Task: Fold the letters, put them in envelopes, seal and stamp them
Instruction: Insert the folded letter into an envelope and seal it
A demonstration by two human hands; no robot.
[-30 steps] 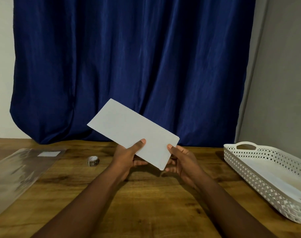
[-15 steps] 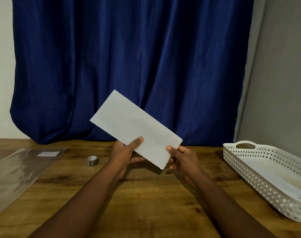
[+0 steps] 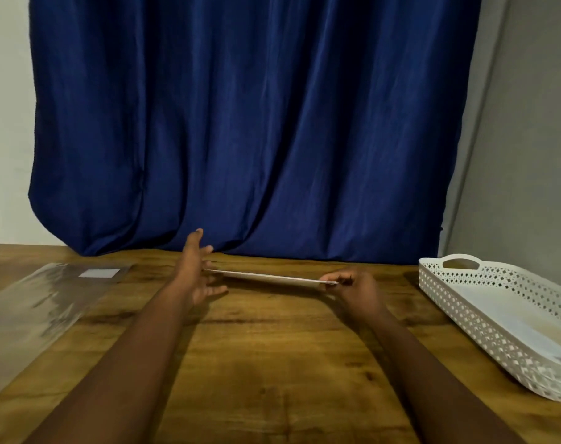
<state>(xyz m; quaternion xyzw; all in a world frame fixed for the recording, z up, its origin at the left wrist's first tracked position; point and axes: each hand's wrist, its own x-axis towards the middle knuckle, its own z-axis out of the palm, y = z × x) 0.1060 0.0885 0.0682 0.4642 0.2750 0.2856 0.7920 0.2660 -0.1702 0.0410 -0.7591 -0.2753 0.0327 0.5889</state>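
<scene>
A white envelope (image 3: 269, 277) lies almost flat and edge-on to the camera, held a little above the wooden table (image 3: 272, 363). My right hand (image 3: 352, 288) pinches its right end between thumb and fingers. My left hand (image 3: 195, 270) is at its left end with the fingers spread and straight; the envelope's left edge rests against the palm. The tape roll seen earlier is hidden behind my left hand.
A white perforated basket (image 3: 484, 309) with a handle stands at the right, a white sheet lying inside. A clear plastic sleeve (image 3: 32, 309) with a small white label lies at the left. A blue curtain (image 3: 240, 123) hangs behind the table.
The envelope has tipped from facing the camera to nearly flat and has dropped toward the table. My left hand has let go of its grip and opened; my hands moved apart to its ends.
</scene>
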